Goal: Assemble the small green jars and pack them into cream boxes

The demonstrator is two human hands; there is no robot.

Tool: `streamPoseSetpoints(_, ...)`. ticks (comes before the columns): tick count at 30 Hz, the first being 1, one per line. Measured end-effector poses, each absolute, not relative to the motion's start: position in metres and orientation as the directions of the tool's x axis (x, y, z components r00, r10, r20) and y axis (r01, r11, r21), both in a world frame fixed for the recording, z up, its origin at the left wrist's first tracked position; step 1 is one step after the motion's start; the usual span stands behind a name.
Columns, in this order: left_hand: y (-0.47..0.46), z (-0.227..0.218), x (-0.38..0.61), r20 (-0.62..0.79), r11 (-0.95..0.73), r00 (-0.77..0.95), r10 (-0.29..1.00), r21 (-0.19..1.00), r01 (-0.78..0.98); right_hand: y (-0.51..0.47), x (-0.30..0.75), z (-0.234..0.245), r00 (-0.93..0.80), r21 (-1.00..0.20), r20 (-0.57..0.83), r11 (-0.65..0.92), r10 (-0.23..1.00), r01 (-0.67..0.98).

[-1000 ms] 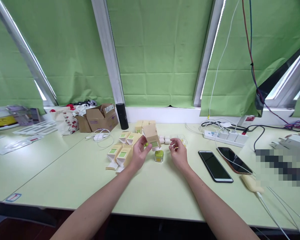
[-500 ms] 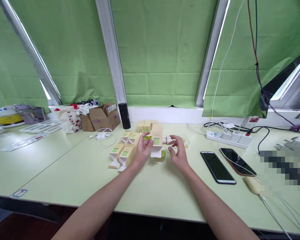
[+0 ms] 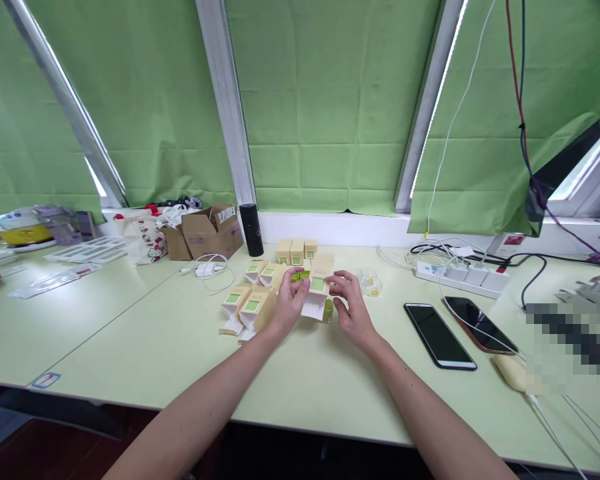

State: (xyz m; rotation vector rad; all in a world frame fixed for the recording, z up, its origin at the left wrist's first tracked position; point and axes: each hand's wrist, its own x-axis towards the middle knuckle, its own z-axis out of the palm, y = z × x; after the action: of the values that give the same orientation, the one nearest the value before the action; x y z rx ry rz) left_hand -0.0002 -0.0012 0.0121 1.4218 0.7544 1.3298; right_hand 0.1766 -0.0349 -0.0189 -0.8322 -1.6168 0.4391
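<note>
My left hand (image 3: 291,303) held an open box (image 3: 321,268); my right hand (image 3: 353,308), loosely spread, was at its side. A jar (image 3: 329,311) stood unboxed; three boxes (image 3: 297,252) near the bench's (image 3: 305,380) back edge appeared closed.

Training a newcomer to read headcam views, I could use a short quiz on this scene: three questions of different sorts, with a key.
1. Multiple choice: in the picture, what stands just to the right of the brown cardboard box?
a) power strip
b) black cylinder
c) cloth bag
2. True or false: the left hand holds a small carton with a green label.
3. Short answer: which hand is nearer the two phones?

Key:
1. b
2. True
3. The right hand
</note>
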Motion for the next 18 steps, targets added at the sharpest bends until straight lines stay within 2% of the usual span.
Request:
streamPoseSetpoints(6, 0.0, 0.009, 0.0, 0.347, -0.31, 0.239, 0.907, 0.934, -0.177, -0.034, 0.177, -0.018, 0.002, -0.741, 0.656, 0.644, 0.755, 0.19)
streamPoseSetpoints(13, 0.006, 0.004, -0.006, 0.509, -0.488, 0.197, 0.838, 0.86, -0.148, -0.03, 0.179, -0.014, 0.11, -0.793, 0.609, 0.601, 0.785, 0.101)
streamPoseSetpoints(18, 0.008, 0.004, -0.01, 0.557, -0.536, 0.326, 0.764, 0.829, -0.16, -0.029, 0.18, -0.012, 0.113, -0.813, 0.581, 0.581, 0.806, 0.038)
